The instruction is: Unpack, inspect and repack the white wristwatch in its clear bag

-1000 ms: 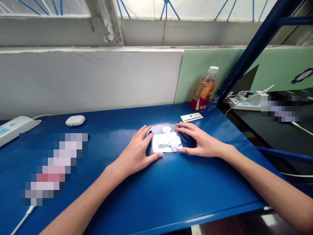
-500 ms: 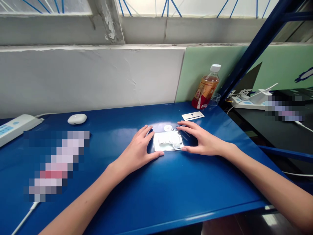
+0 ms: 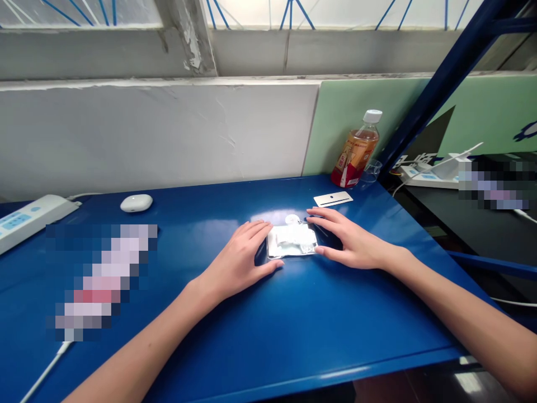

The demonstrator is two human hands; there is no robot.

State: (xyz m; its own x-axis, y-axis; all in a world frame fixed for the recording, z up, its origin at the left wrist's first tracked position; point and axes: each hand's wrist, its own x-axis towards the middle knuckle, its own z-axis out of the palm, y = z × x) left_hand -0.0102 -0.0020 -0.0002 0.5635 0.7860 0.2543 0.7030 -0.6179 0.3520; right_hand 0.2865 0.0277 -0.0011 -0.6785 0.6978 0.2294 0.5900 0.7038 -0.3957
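Note:
A flat clear packet with white contents [image 3: 289,242] lies on the blue desk [image 3: 268,324] between my hands. My left hand [image 3: 245,254] is at its left side, fingertips at the upper left corner and thumb near the lower left corner. My right hand [image 3: 346,238] is at its right side, with the thumb at the lower right corner and the fingers stretched past the upper right. Both hands have thumb and fingers apart, and neither grips the packet. A small round white piece [image 3: 292,219] lies just behind it. What the packet contains is too glary to name.
Behind my right hand lies a pale card with a slot [image 3: 333,199], near a drink bottle [image 3: 356,148]. At the left are a white earphone case [image 3: 136,202], a power strip [image 3: 36,221] and a blurred-out object [image 3: 104,274] with a white cable. A blue metal post [image 3: 444,73] slants up on the right.
The fingers of my left hand have moved slightly right, onto the packet's upper left corner, and lie closer together. My right hand has barely moved. The whole view has shifted a little.

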